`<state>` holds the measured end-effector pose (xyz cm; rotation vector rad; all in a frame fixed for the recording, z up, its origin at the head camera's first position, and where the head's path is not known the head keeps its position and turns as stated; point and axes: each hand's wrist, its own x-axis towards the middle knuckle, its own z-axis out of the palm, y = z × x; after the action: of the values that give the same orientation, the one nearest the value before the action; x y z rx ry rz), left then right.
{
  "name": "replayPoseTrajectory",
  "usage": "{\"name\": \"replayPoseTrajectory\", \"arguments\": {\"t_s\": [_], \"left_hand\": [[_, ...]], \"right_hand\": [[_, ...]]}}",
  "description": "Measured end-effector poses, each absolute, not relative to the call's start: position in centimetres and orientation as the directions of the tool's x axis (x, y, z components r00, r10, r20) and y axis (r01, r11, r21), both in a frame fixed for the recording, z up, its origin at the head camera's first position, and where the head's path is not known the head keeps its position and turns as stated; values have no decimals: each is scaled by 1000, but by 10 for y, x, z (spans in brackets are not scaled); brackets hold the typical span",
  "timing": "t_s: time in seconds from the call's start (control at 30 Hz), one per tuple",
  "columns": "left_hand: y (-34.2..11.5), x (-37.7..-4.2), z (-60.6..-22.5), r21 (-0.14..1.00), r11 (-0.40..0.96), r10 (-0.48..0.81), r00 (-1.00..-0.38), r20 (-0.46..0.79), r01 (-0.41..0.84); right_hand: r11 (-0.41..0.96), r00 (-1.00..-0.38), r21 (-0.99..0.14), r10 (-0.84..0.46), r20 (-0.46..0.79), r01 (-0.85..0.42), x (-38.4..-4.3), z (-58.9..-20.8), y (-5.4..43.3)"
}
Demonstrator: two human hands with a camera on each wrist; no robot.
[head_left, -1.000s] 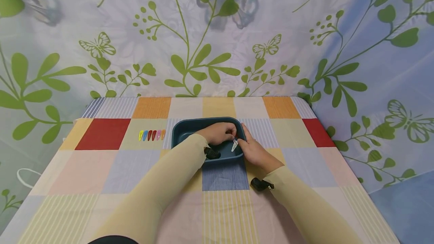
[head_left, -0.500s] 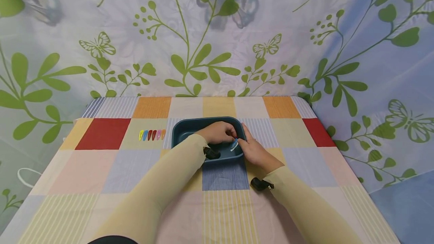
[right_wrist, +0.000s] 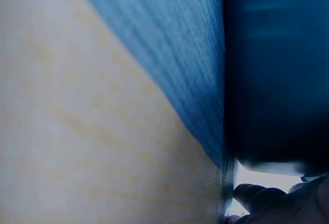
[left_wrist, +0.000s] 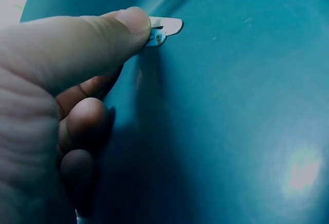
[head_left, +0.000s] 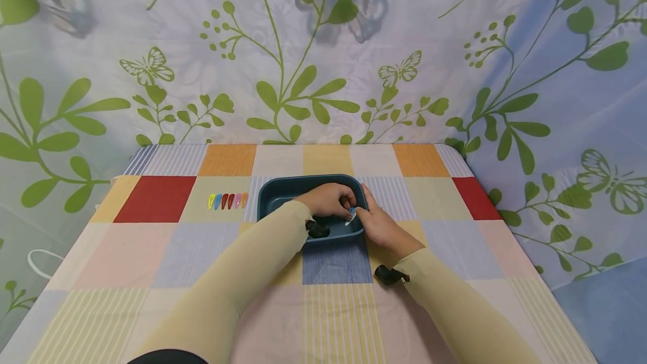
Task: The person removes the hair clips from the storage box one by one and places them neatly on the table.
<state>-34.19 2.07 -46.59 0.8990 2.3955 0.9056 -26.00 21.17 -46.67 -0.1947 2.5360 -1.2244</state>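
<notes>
A dark teal plastic basin sits on the table. Inside its right end, my left hand pinches a small hair clip between thumb and fingertips. White and blue parts of the clip stick out past the thumb in the left wrist view; whether it is one clip or two I cannot tell. My right hand grips the basin's right wall, thumb over the rim and fingers along the outside. The right wrist view shows the basin's outer side and part of the right hand.
Left of the basin, a neat row of several snap hair clips in yellow, blue, red, pink and orange lies on the patchwork tablecloth. A leaf-patterned curtain hangs behind the table. A white cord loops beside the left edge.
A blue part has come into view at the left fingertips above the white one, and the left fingers have shifted slightly. The right hand keeps its grip on the basin.
</notes>
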Motion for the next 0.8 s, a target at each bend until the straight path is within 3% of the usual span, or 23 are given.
{"name": "replayPoseTrajectory", "arguments": {"t_s": [0.8], "left_hand": [[20,-342,-465,695,580,700,-696,-159,426]], "right_hand": [[614,-941,-789,-265,-209,3,-260,-469,212]]}}
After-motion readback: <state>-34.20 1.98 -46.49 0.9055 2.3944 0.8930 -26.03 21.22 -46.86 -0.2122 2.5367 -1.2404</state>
